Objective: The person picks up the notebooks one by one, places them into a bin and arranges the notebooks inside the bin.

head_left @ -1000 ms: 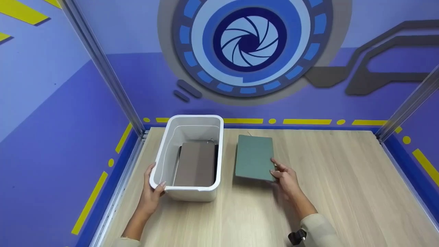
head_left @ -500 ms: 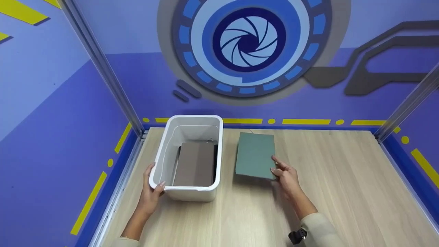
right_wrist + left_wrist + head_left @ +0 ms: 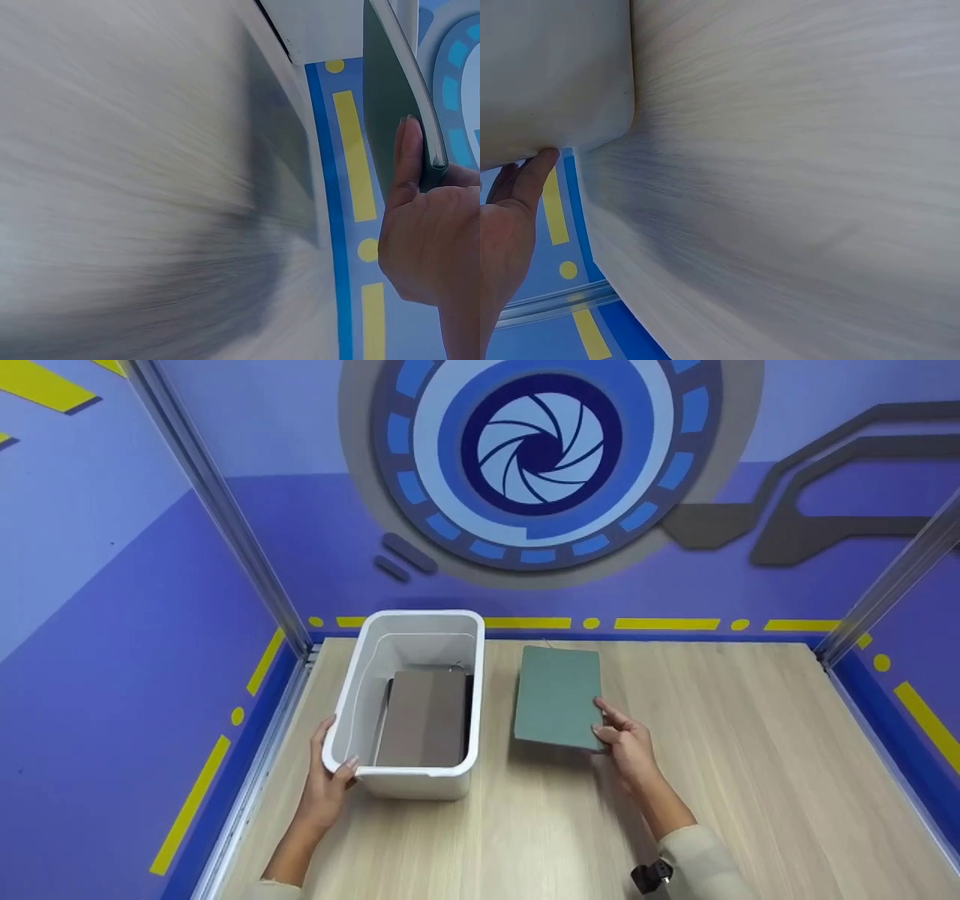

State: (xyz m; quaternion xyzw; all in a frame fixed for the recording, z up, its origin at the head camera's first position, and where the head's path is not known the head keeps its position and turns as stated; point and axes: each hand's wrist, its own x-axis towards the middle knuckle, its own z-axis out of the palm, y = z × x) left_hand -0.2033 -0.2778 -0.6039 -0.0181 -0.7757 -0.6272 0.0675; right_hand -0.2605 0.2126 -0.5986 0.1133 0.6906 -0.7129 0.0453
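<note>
A green notebook (image 3: pixel 559 697) is pinched at its near right corner by my right hand (image 3: pixel 628 748), thumb on the cover and fingers beneath. In the right wrist view the notebook (image 3: pixel 397 90) shows its page edges and is held above the table. To its left stands a white plastic bin (image 3: pixel 424 784). My left hand (image 3: pixel 328 784) grips the bin's near left corner, thumb over the rim and fingers along the outer side. Inside the bin lies a brown notebook (image 3: pixel 424 718), with darker items partly hidden beneath it.
The wooden table (image 3: pixel 720 780) is bounded by a blue printed back wall (image 3: pixel 315 547) and side walls. Metal rails (image 3: pixel 255 787) run along the corners and left edge. A small black device (image 3: pixel 651 876) sits at my right wrist.
The green notebook has risen slightly and shifted a little toward the back in my right hand. My left hand keeps its hold on the bin.
</note>
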